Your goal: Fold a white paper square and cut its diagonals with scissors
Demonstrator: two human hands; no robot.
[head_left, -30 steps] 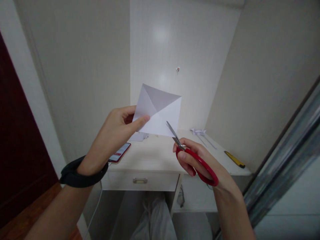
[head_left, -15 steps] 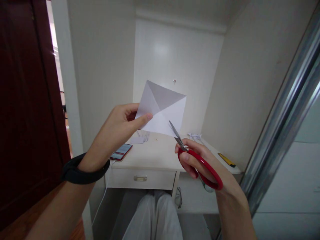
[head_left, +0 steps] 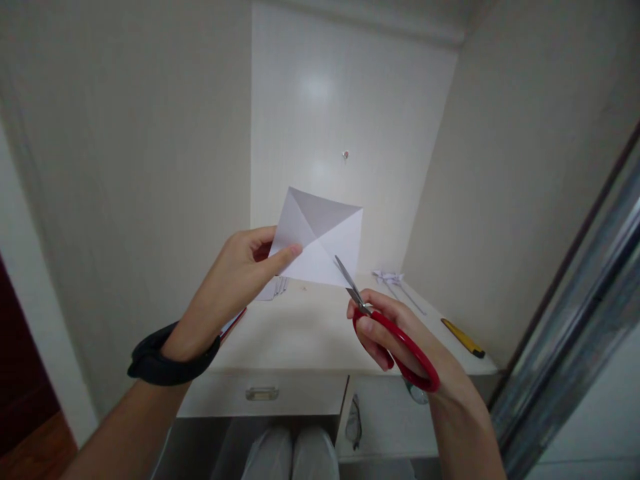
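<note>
A square white sheet of paper (head_left: pixel 323 237) with diagonal creases is held up above the desk. My left hand (head_left: pixel 255 257) pinches its left edge, thumb on the near face and fingers behind. Red-handled scissors (head_left: pixel 400 340) are in my right hand (head_left: pixel 387 327), with fingers through the loops. Their blades are parted around the paper's lower right corner, one in front along the diagonal crease and the other mostly below or behind the sheet.
On the white desk (head_left: pixel 295 343) a yellow utility knife (head_left: pixel 463 337) lies at the right. White paper pieces (head_left: pixel 387 277) sit at the back right. A phone (head_left: pixel 233 325) is partly hidden behind my left wrist. A drawer (head_left: pixel 220 393) is below.
The camera view has tilted and shifted, so the desk shows larger. Both hands, the paper and the scissors appear slightly lower, in nearly the same relation to each other.
</note>
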